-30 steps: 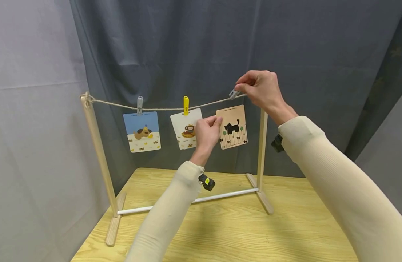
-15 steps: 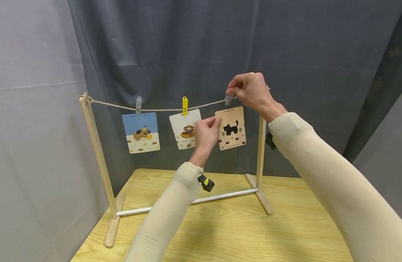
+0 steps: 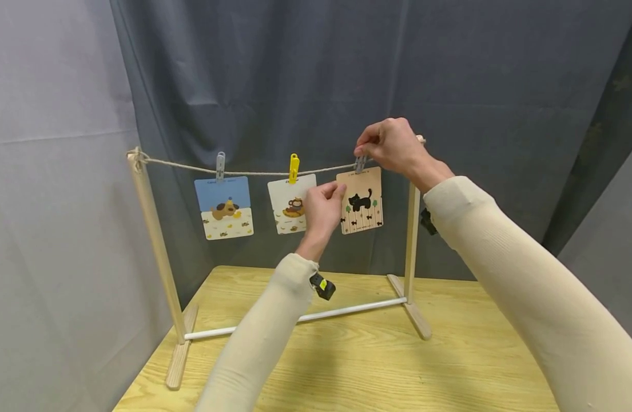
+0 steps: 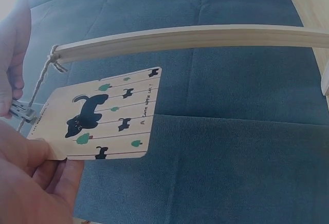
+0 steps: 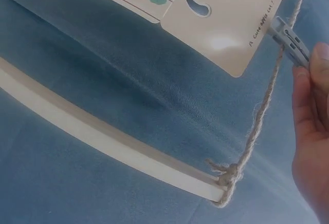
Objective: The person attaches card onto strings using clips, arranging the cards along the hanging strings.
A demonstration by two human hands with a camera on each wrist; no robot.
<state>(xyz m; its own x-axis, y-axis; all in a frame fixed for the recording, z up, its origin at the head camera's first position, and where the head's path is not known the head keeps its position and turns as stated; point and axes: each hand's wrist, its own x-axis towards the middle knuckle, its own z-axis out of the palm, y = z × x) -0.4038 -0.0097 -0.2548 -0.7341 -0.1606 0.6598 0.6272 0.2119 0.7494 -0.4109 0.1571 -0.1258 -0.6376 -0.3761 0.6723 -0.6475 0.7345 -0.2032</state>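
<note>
My left hand (image 3: 322, 213) pinches the left edge of a peach card with a black cat (image 3: 366, 191) between thumb and fingers. Just above, my right hand (image 3: 393, 146) pinches the handle end of a grey clothespin (image 3: 361, 165). That clothespin (image 5: 290, 41) straddles the twine (image 5: 264, 103), and its tip reaches the card's top edge in the right wrist view. Whether it bites the card firmly I cannot tell. In the left wrist view the cat card (image 4: 131, 88) lies sideways, its top end beside the clothespin (image 4: 21, 111).
Left along the twine hang a dog card (image 3: 224, 226) on a grey clothespin (image 3: 220, 165) and a monkey card (image 3: 279, 197) on a yellow clothespin (image 3: 294, 167). Wooden posts (image 3: 158, 246) and a white bar (image 3: 346, 310) form the stand on the wooden table (image 3: 367, 366).
My right hand has moved left and slightly down with the grey clothespin, from above the card's right side to its top edge. The card has shifted slightly left in my left hand.
</note>
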